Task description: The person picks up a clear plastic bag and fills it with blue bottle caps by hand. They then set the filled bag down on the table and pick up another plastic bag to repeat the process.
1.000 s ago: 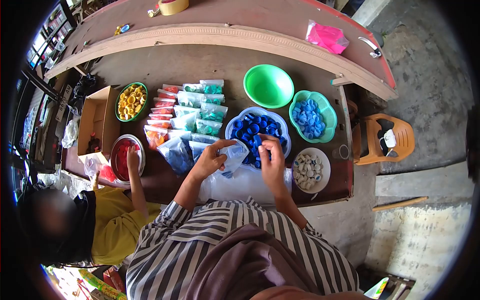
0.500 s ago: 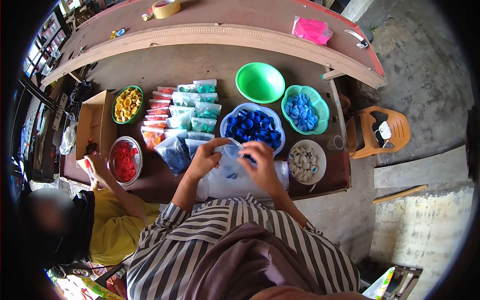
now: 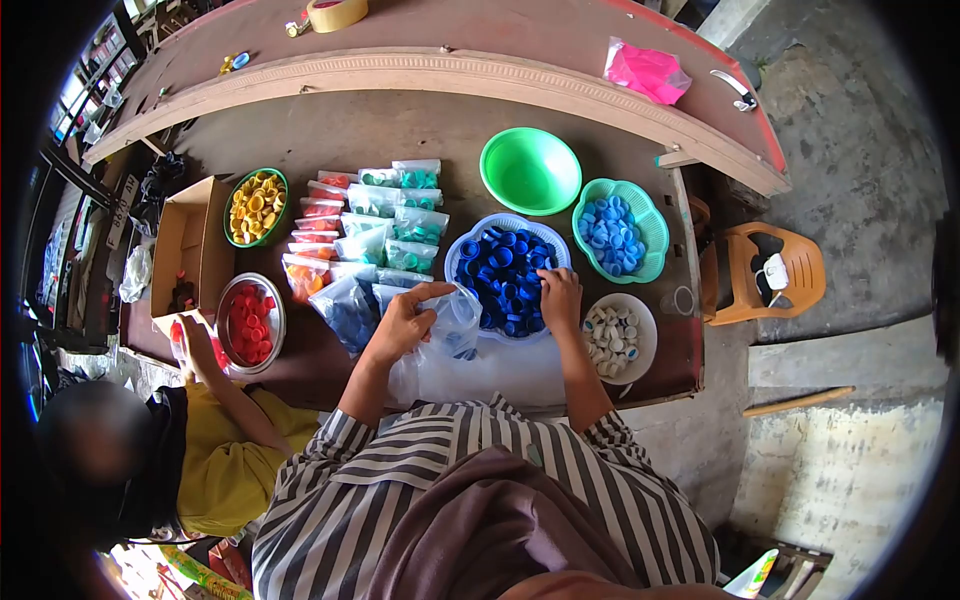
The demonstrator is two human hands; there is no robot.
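Note:
My left hand [image 3: 406, 322] grips the rim of a clear plastic bag [image 3: 456, 325], which hangs open with a few dark blue caps near its bottom. At the right edge of a pale blue basket [image 3: 456, 243] full of dark blue caps [image 3: 505, 262], my right hand [image 3: 560, 298] reaches in with its fingertips on the caps; whether it pinches one is hidden. Flat clear bags [image 3: 480, 372] lie below the basket. Left of it stand rows of filled bags [image 3: 368, 222] with orange, green and blue contents.
Around lie a green bowl [image 3: 530, 172], a teal basket of light blue caps [image 3: 652, 222], a bowl of whitish caps [image 3: 645, 345], a cup [image 3: 680, 300], yellow caps [image 3: 258, 205], red caps [image 3: 248, 325] and a carton [image 3: 190, 245]. A co-worker [image 3: 225, 450] sits at left.
My right hand has moved from the bag's mouth to the right side of the dark blue caps. The bag now hangs from my left hand alone. The view has shifted slightly.

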